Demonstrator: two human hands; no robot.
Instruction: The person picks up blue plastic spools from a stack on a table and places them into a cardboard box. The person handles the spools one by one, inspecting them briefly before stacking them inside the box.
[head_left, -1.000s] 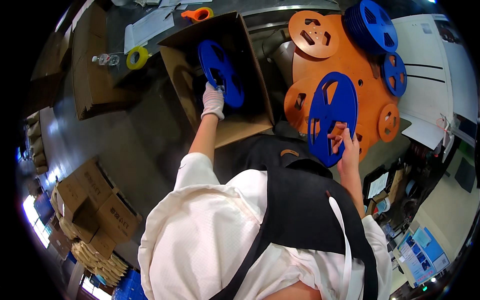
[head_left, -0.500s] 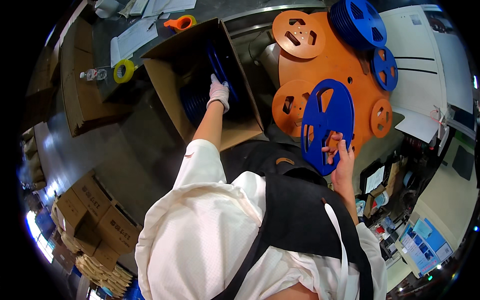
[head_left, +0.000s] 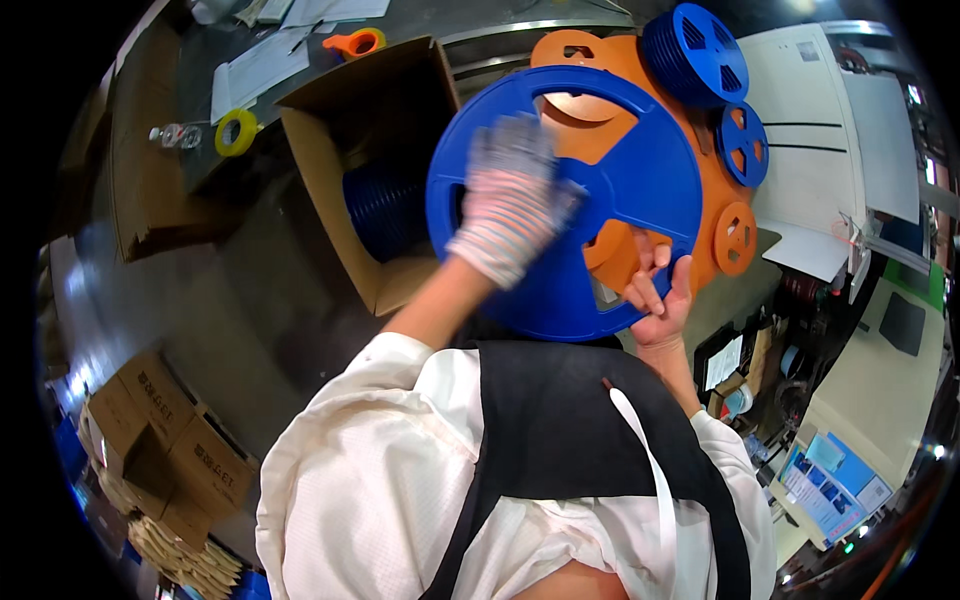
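Note:
A large blue plastic reel (head_left: 650,180) with cut-out windows lies face up toward me, in front of my apron. My right hand (head_left: 660,300), bare, grips its lower right rim, with fingers showing through a window. My left hand (head_left: 510,200) wears a striped glove with grey fingers and lies over the reel's left half, blurred by motion. Its fingers look stretched out and the thumb stands apart. To the left, an open cardboard box (head_left: 330,190) holds a stack of blue reels (head_left: 385,210).
Behind the reel stands an orange surface (head_left: 700,215) bearing orange reels (head_left: 735,238), a blue reel stack (head_left: 695,55) and a small blue reel (head_left: 742,143). Yellow tape (head_left: 236,132), a bottle (head_left: 175,135), papers (head_left: 262,75) and an orange tape dispenser (head_left: 355,43) lie left. Cartons (head_left: 170,430) are stacked lower left.
My left hand has come out of the box and moved right onto the reel. The reel in my right hand has turned from a slanted view to facing me and shifted left.

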